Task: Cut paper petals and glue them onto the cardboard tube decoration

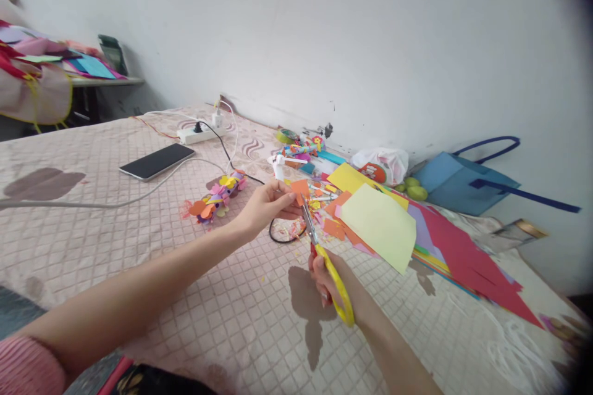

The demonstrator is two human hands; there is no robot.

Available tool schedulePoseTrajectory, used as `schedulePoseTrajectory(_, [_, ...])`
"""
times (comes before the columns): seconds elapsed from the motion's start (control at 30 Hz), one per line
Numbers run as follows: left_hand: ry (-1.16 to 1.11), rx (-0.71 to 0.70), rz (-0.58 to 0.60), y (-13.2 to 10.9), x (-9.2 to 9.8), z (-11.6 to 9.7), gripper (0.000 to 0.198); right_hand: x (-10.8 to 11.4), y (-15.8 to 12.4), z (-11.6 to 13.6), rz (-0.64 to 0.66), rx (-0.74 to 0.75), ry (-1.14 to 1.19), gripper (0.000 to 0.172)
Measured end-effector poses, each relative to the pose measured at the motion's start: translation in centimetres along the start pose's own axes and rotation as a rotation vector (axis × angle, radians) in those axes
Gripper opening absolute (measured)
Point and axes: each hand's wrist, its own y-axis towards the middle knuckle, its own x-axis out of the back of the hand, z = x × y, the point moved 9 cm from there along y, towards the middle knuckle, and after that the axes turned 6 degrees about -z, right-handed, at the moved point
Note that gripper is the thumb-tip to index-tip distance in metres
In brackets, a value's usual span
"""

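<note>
My left hand (273, 205) pinches a small orange paper piece (300, 189) between thumb and fingers above the quilted cloth. Below and right of it, my right hand (331, 278) grips scissors (340, 287) with yellow and red handles. The scissor blades point up toward the orange piece, with their tips at its lower edge. Small paper scraps (334, 228) and a black loop lie beyond and under my hands. A pale yellow-green sheet (380, 222) rests to the right on other coloured sheets.
A phone (157, 162), a power strip (201, 133) with cables and a flower-decorated roll (217, 197) are on the left. A white glue gun (278, 166) stands behind my hands. Red sheets (463, 247), a plastic bag (382, 163) and a blue bag (467, 182) are on the right.
</note>
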Motion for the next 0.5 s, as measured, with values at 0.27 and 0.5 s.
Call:
schedulePoseTrajectory(0.27, [-0.006, 0.002, -0.002, 0.0, 0.0, -0.2, 0.017, -0.3, -0.1, -0.2, 0.008, -0.071, 0.045, 0.053])
schedulePoseTrajectory(0.5, [-0.001, 0.013, 0.001, -0.1, -0.1, -0.2, 0.015, -0.1, -0.6, 1.0, 0.055, 0.098, 0.01, 0.05])
